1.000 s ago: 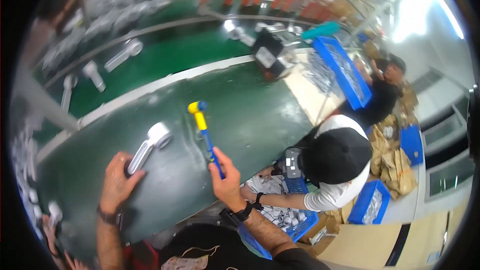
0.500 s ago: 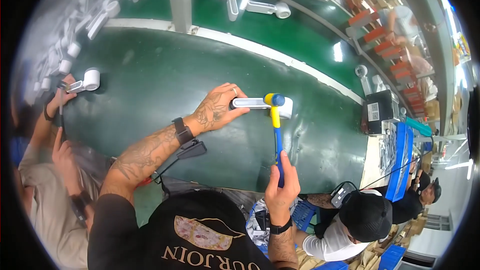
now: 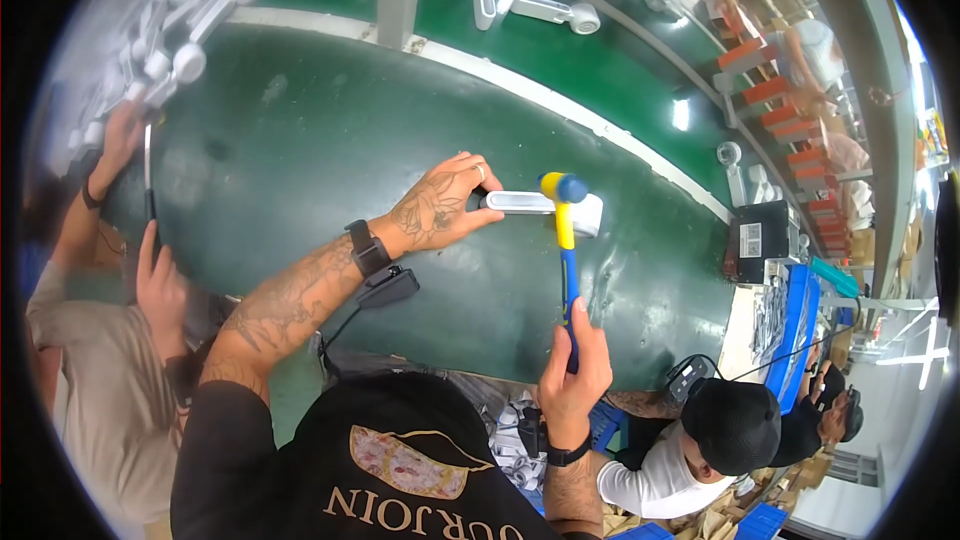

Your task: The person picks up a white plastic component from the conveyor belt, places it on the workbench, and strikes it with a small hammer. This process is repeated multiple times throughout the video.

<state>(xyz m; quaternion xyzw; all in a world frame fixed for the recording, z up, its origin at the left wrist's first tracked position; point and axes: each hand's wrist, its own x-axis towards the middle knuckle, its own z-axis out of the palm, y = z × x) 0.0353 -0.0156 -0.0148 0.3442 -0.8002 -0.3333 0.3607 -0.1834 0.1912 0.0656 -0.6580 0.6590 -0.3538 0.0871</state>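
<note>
White handheld fan (image 3: 545, 204) lying flat on the green conveyor belt (image 3: 300, 150), its round head at the right. The left hand (image 3: 440, 205), which lay further down the belt a second ago, now pins the fan's handle with curled fingers. The right hand (image 3: 572, 365) grips the blue handle of a mallet (image 3: 564, 230); its yellow-and-blue head, formerly raised clear, now rests over the fan head, suggesting a seating blow. More fans (image 3: 545, 8) lie beyond; co-workers flank the bench.
</note>
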